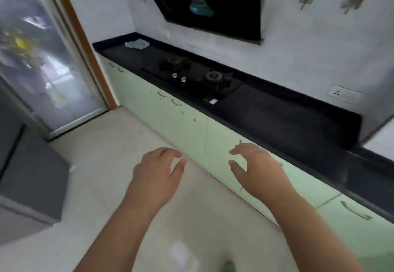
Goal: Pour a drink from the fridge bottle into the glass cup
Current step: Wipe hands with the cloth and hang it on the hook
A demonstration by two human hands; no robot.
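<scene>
My left hand and my right hand hang in front of me over the pale floor, fingers loosely curled, holding nothing. They sit side by side before the green cabinet fronts. A grey appliance that may be the fridge stands at the left edge, its door closed. No bottle and no glass cup show in this blurred view.
A black countertop runs along the right wall with a two-burner gas hob and a light blue cloth at its far end. A black hood hangs above. A glass door is at the left.
</scene>
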